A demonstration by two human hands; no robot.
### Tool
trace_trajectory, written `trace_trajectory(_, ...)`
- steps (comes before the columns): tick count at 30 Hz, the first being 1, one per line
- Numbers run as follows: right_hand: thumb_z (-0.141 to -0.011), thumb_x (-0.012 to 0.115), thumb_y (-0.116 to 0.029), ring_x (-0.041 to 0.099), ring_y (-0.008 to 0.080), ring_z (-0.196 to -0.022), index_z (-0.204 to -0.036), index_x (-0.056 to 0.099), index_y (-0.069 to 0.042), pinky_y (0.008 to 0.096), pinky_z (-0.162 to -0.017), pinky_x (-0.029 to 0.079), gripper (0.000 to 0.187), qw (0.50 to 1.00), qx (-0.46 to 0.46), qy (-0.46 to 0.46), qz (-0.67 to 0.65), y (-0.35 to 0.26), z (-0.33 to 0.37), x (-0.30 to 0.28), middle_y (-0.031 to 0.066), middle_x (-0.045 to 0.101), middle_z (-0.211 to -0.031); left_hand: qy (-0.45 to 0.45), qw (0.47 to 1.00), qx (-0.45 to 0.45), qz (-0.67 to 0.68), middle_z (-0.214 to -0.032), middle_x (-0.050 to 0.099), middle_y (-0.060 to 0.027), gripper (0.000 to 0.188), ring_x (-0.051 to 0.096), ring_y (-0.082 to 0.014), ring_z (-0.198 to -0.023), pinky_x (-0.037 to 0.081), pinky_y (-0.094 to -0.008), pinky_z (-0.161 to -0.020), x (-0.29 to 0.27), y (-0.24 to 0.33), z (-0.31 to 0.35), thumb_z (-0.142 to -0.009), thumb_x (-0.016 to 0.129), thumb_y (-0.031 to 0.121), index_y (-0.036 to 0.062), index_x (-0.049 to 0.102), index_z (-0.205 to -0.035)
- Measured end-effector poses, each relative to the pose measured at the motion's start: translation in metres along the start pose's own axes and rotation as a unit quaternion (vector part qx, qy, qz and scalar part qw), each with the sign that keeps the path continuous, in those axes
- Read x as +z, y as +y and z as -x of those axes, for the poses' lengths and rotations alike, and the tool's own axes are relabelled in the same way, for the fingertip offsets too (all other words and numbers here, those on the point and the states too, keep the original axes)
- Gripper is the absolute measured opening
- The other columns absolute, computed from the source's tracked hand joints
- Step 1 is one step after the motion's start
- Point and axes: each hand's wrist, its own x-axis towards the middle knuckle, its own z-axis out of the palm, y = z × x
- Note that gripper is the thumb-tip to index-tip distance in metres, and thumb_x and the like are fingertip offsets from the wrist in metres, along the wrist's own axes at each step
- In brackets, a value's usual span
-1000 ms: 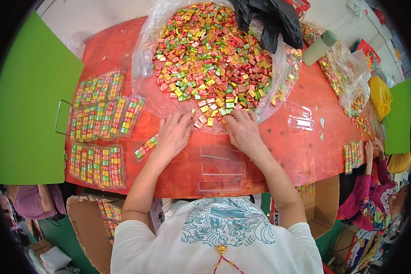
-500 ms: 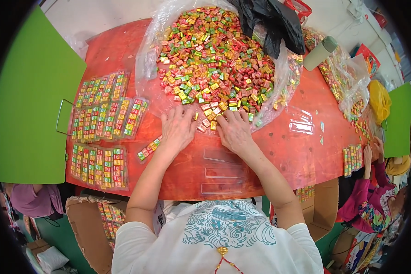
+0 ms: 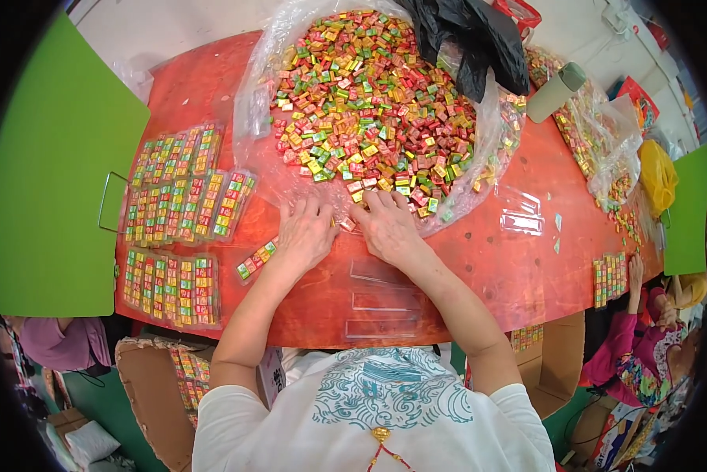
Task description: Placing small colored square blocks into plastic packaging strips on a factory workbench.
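Observation:
My left hand (image 3: 306, 234) lies palm down at the near edge of a clear plastic sheet (image 3: 247, 130), its bent fingers apart. Partly under its wrist is a clear strip tray (image 3: 247, 270) filled with wrapped candies in red, yellow and green. Just right of it, my right hand (image 3: 386, 226) rests palm down, fingers spread and touching the front of a large heap of wrapped candies (image 3: 369, 102). A few candies lie between the two thumbs. What is under the palms is hidden. Empty clear trays (image 3: 381, 299) lie nearer my body.
Filled trays (image 3: 169, 208) lie in rows at the left. A black plastic bag (image 3: 479, 47) and a pale green bottle (image 3: 556, 92) stand at the back right. More clear trays (image 3: 520, 216) lie at right. A co-worker's hand (image 3: 635, 274) is beside filled trays (image 3: 610, 279). Cardboard boxes (image 3: 145, 393) flank me below.
My right hand has drawn slightly left and closer to my left hand. Candies between the hands have shifted, with fewer visible there. One of the co-worker's hands has pulled back from the table.

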Motion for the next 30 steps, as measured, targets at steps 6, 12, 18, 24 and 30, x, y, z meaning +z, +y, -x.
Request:
trace_trajectory(6,-0.082,0.07,-0.015,0.056,0.0272,-0.11,-0.107,0.064,-0.01,0.0439,-0.094,0.042,0.027,0.999,0.018,-0.023,-0.022,-0.002,0.002,-0.006,0.0092,0.059,-0.113,-0.047,0.999,-0.012,-0.012,-0.106,0.06,-0.0122,0.033,0.058,-0.0299,-0.105,0.037,-0.0506,-0.092,-0.004,0.013,-0.003,-0.086,0.072,0.029,0.0066,0.061,-0.108)
trace_trajectory(12,-0.08,0.074,-0.017,0.056,0.0278,-0.11,-0.114,0.064,-0.01,0.0439,-0.094,0.041,0.035,0.999,0.03,0.008,-0.044,0.002,0.008,-0.005,0.0087,0.058,-0.116,-0.022,0.999,-0.008,0.023,-0.106,0.06,-0.0127,0.048,0.057,-0.0303,-0.105,0.038,-0.0469,-0.091,-0.003,0.023,-0.001,-0.086,0.073,0.03,0.0057,0.059,-0.124)
trace_trajectory(18,-0.081,0.074,-0.018,0.056,0.0283,-0.11,-0.118,0.064,-0.01,0.0437,-0.094,0.041,0.039,0.995,0.052,0.026,-0.081,0.008,0.016,-0.019,0.0093,0.059,-0.117,0.025,0.999,-0.023,0.02,-0.105,0.059,-0.0131,0.047,0.056,-0.0307,-0.104,0.037,-0.0463,-0.09,0.0,0.021,0.01,-0.087,0.072,0.033,0.0075,0.059,-0.124)
trace_trajectory(24,-0.083,0.073,-0.02,0.057,0.0278,-0.107,-0.113,0.064,-0.01,0.044,-0.095,0.04,0.033,0.996,0.075,0.004,-0.046,0.014,0.032,-0.026,0.01,0.06,-0.112,0.005,0.999,-0.031,-0.009,-0.105,0.059,-0.0134,0.037,0.056,-0.0303,-0.102,0.037,-0.0472,-0.09,0.003,0.026,0.01,-0.087,0.071,0.035,0.0082,0.063,-0.111)
trace_trajectory(30,-0.083,0.073,-0.023,0.058,0.0274,-0.106,-0.112,0.065,-0.01,0.044,-0.094,0.039,0.033,0.995,0.091,0.009,-0.028,0.013,0.032,-0.024,0.0095,0.059,-0.109,0.022,0.999,-0.037,-0.025,-0.103,0.058,-0.0132,0.038,0.056,-0.031,-0.102,0.038,-0.0479,-0.089,0.001,0.032,0.01,-0.086,0.071,0.037,0.0088,0.064,-0.111)
